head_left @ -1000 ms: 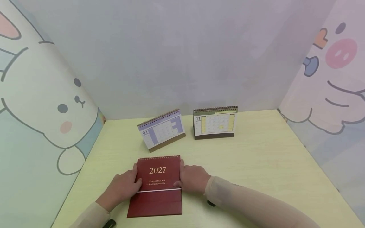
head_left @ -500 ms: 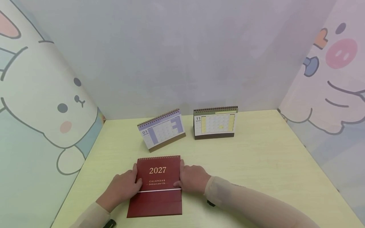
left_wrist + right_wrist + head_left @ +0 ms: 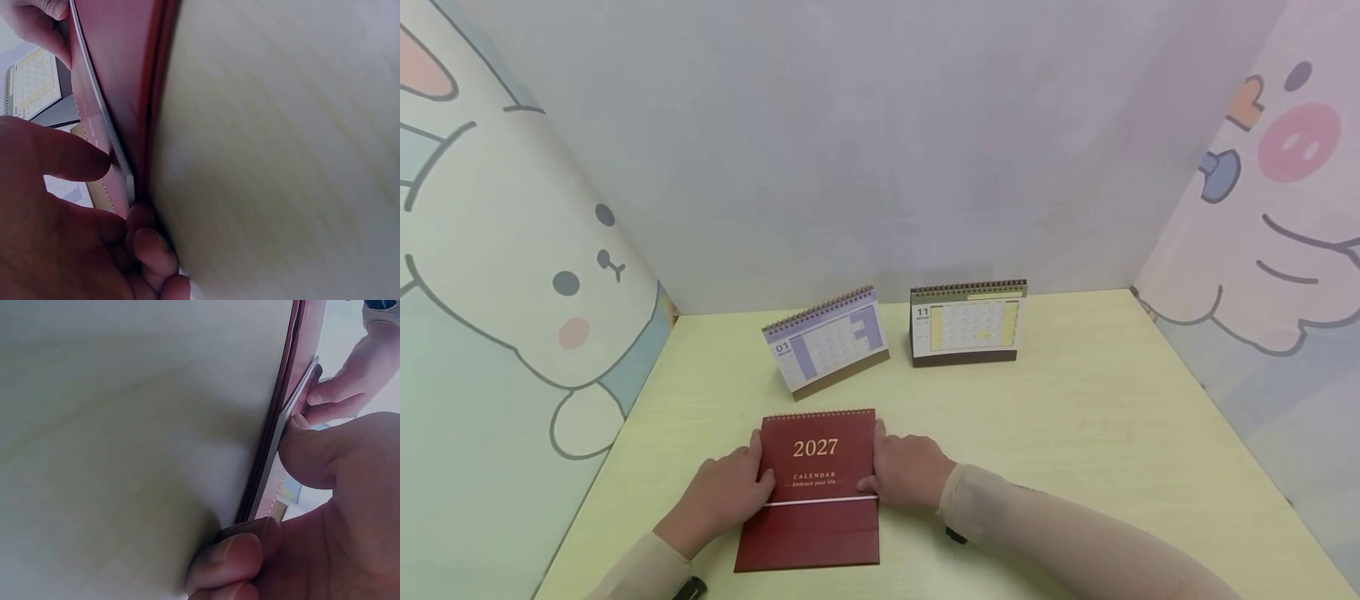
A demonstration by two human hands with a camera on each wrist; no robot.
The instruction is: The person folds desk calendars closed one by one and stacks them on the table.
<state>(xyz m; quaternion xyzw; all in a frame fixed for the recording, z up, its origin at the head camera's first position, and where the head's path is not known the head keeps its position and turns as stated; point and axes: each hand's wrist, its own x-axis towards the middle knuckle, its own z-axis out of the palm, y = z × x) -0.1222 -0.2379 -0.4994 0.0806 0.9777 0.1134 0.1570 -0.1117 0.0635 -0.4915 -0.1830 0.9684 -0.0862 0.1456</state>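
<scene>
A dark red desk calendar (image 3: 817, 463), gold "2027" on its cover, lies low on the table with its spiral binding at the far edge. A red flap extends toward me below the cover's white page edge. My left hand (image 3: 718, 493) grips its left side, thumb over the cover. On the right side my right hand (image 3: 913, 472) holds it the same way. In the left wrist view, the left thumb (image 3: 75, 156) presses the cover while the other fingers curl at the side edge. The right wrist view has the right thumb (image 3: 312, 453) on the cover, fingers curled by the edge.
Behind the red calendar stands a purple-and-white desk calendar (image 3: 827, 346), turned at an angle. To its right, a green-and-yellow desk calendar (image 3: 967, 325) stands upright near the back wall (image 3: 880, 167). Side walls with cartoon animals flank the pale yellow table (image 3: 1075, 417).
</scene>
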